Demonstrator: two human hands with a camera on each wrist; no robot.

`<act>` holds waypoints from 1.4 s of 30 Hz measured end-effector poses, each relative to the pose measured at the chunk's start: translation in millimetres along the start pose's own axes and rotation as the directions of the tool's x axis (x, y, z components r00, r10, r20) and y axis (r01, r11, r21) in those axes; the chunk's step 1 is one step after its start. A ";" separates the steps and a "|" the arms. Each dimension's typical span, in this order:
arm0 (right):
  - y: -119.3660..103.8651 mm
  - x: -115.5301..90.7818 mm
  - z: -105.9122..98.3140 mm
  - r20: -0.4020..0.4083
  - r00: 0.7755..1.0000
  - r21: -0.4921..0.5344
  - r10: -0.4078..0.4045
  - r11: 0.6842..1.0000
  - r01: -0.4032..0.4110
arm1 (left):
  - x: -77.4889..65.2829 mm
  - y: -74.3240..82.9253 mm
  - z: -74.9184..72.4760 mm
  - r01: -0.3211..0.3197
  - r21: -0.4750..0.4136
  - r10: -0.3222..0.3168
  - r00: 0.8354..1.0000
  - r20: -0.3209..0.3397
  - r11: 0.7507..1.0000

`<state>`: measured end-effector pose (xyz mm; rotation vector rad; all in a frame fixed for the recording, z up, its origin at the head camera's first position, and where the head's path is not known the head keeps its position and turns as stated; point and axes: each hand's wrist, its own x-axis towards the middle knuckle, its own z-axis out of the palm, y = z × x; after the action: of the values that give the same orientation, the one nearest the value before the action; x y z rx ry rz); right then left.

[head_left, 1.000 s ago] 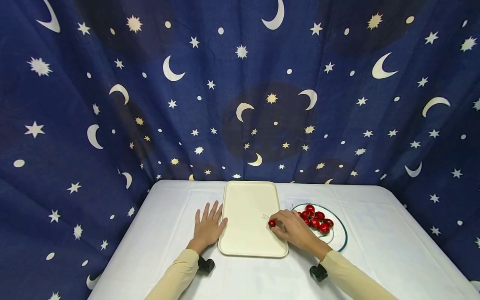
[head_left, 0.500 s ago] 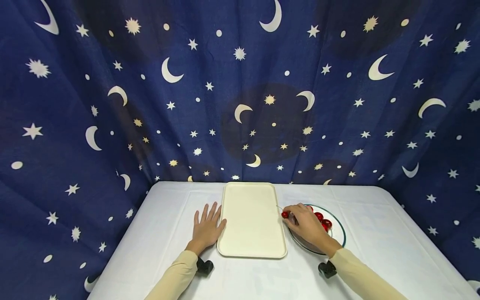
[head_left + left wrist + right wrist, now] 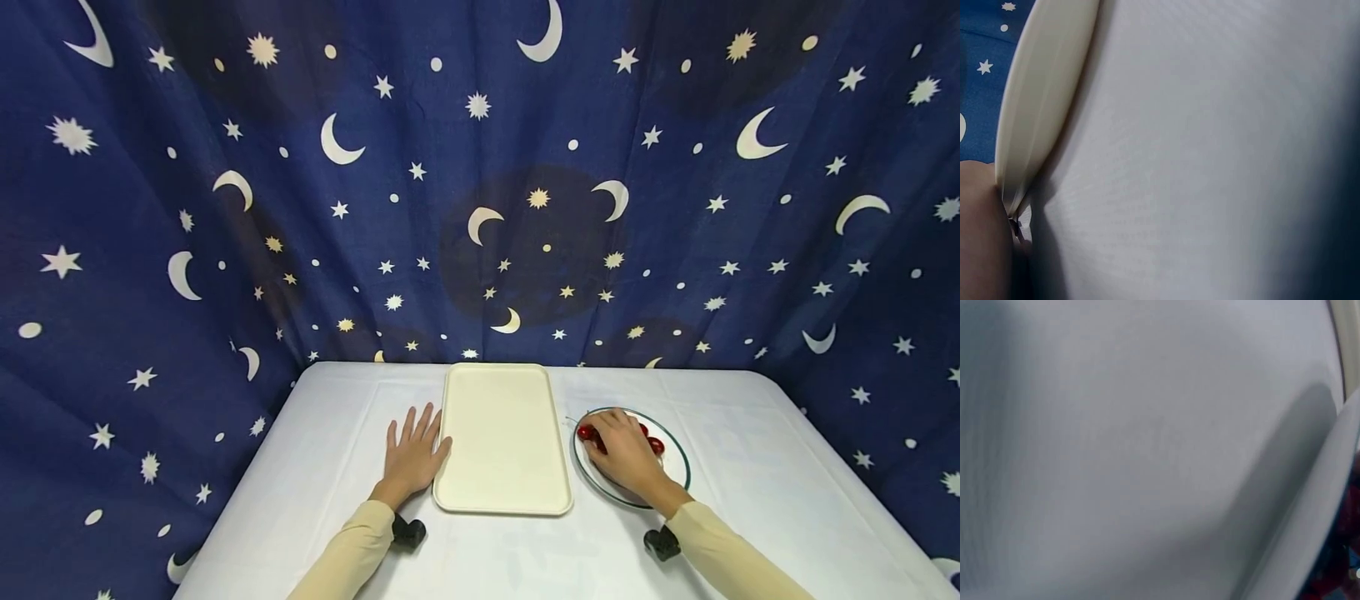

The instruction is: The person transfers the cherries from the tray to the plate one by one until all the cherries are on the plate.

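My left hand [image 3: 410,458] lies flat with spread fingers on the white cloth, its thumb at the left rim of the cream tray [image 3: 501,442]. My right hand [image 3: 622,450] is over the plate [image 3: 678,467], a white one with a dark green rim. A red cherry [image 3: 585,432] with a thin stem is pinched at its fingertips, above the plate's left part. Several more cherries [image 3: 656,446] lie on the plate, partly hidden under the hand. In the right wrist view, only dark red cherries [image 3: 1335,569] show beyond the plate's edge.
A white cloth [image 3: 780,500] covers the table. The tray's raised side [image 3: 1047,81] crosses the left wrist view. A dark blue curtain [image 3: 390,250] with moons and stars hangs behind the table. Small black devices are on both wrists.
My right hand has moved right, from the tray's right edge to over the plate, carrying the cherry with it. The left hand has stayed beside the tray.
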<state>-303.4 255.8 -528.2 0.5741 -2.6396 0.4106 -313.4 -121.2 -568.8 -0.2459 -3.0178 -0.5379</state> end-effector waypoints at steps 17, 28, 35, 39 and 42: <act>1.4 -4.3 -1.9 -0.036 0.999 0.016 0.012 1.000 -0.012 | 5.1 0.4 6.8 -0.004 0.002 0.004 1.000 0.002 1.000; -1.1 -0.5 -2.8 -0.113 0.993 0.020 -0.030 0.999 0.032 | 4.2 0.0 3.6 -0.013 -0.021 0.013 1.000 -0.011 1.000; -1.6 4.9 -7.9 -0.130 0.991 0.046 -0.007 0.999 0.014 | 5.0 1.5 -5.3 -0.021 -0.056 0.021 1.000 0.000 0.998; 3.1 7.1 -14.8 -0.145 0.989 0.085 0.042 0.996 -0.030 | 1.1 6.7 -15.4 -0.018 -0.110 0.019 1.000 0.003 0.994; 8.7 11.7 -22.0 -0.173 0.983 0.097 0.057 0.994 -0.041 | 0.4 8.4 -18.9 -0.016 -0.156 0.012 1.000 -0.026 0.988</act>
<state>-310.0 267.5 -505.5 0.4790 -2.4799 0.5751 -311.7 -119.9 -548.2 -0.2661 -2.9502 -0.7710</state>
